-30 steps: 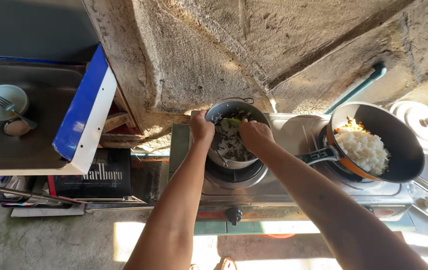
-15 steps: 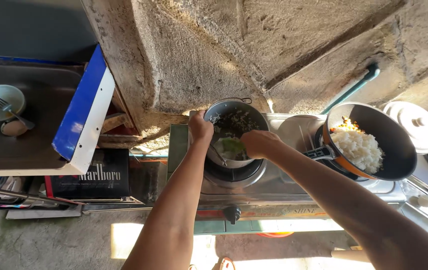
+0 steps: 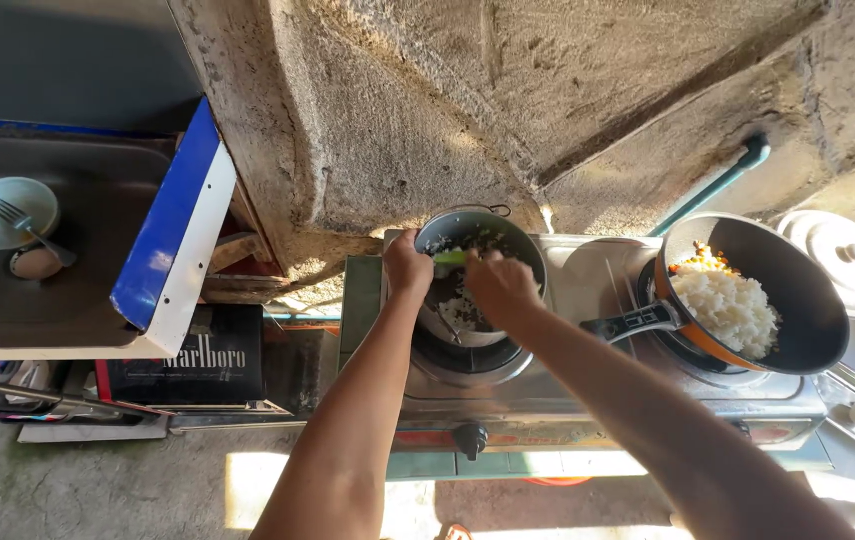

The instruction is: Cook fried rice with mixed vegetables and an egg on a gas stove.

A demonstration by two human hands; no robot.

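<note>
A small metal pot [image 3: 468, 228] sits tilted on the left burner of a steel gas stove [image 3: 588, 400]. It holds some white rice. My left hand [image 3: 406, 266] grips the pot's near-left rim. My right hand [image 3: 500, 288] is over the pot's mouth and holds a green-handled utensil [image 3: 450, 258] that reaches into the pot. On the right burner rests a black pan with an orange outside [image 3: 798, 300], filled with white rice [image 3: 726, 308] and some orange bits at the far side.
A rough concrete wall rises behind the stove. A white lid [image 3: 838, 262] lies right of the pan. At left a metal sink [image 3: 78, 290] holds a pale bowl [image 3: 6, 212] with a fork. A dark carton [image 3: 193, 368] stands below it.
My right hand has shifted toward me over the pot while working the utensil inside it. My left hand has kept its hold on the rim. The pan has not moved.
</note>
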